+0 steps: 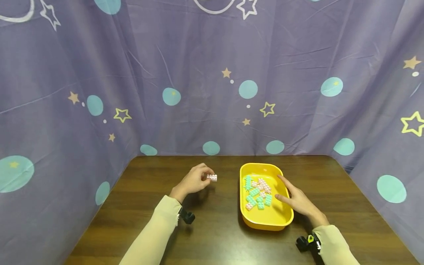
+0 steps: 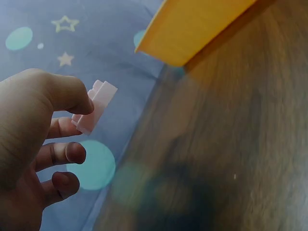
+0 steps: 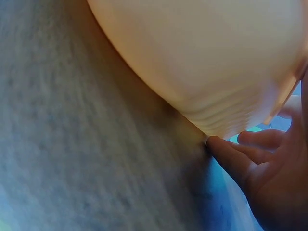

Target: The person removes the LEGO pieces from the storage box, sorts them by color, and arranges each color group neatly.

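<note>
Pale cream sleeves (image 1: 151,232) — black wrist mounts (image 1: 188,216), apparently strapped on.

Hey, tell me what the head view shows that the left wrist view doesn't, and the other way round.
Only the head view shows the right hand at the rim of the yellow tray, the green and pink bricks inside it, and both cream sleeves.

Only the left wrist view shows, close up, two lower fingertips of the left hand held clear of the pale pink brick.

Both show that hand pinching the brick, the tray, the wooden table and the patterned curtain.
</note>
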Demonstrator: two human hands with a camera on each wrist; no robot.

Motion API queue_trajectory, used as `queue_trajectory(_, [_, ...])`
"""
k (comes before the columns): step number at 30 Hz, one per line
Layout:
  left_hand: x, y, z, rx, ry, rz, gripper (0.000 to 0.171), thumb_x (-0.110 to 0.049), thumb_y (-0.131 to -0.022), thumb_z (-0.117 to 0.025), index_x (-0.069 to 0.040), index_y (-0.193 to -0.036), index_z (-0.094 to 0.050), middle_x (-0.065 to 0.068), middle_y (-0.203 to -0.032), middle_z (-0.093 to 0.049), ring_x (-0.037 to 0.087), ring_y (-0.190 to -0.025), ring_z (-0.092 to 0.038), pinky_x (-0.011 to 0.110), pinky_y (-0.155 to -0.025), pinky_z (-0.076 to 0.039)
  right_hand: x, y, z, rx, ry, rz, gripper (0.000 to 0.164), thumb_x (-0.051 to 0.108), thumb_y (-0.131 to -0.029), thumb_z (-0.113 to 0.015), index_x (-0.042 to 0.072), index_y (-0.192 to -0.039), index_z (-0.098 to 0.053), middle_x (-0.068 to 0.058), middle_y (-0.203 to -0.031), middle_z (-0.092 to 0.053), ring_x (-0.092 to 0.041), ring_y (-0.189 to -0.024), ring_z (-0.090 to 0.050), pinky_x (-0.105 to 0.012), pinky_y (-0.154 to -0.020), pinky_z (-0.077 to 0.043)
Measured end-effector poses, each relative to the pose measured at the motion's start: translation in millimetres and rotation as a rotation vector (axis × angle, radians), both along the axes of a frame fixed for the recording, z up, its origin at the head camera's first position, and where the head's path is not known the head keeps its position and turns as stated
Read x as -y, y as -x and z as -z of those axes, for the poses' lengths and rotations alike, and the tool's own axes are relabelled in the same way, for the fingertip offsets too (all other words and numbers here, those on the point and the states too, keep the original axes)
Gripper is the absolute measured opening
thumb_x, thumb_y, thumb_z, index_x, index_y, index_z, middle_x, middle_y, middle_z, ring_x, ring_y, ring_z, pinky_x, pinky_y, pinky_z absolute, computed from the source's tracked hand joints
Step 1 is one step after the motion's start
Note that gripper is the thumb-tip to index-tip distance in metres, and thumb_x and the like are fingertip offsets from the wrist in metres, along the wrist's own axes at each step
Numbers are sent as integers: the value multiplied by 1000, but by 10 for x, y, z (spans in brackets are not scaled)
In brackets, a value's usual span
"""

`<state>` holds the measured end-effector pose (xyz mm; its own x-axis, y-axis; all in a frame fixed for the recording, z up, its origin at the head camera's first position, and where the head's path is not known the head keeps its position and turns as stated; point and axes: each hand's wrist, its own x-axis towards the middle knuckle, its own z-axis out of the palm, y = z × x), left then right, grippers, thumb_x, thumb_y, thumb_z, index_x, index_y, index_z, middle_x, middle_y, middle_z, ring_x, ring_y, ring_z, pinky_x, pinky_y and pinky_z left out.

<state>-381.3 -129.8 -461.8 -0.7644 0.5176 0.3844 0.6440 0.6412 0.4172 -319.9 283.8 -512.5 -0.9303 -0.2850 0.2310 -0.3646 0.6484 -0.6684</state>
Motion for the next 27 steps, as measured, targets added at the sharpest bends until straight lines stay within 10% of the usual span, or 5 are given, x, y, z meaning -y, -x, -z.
queue_trajectory(27, [306, 161, 374, 131, 42, -118, 18, -6, -78, -71, -11, -96, -72, 4, -90, -61, 20, -81, -57, 31, -74, -45, -5, 22, 26, -1, -8, 14, 77, 36, -91, -66, 13, -154, -27, -27, -149, -38, -50, -132, -41, -65, -103, -33])
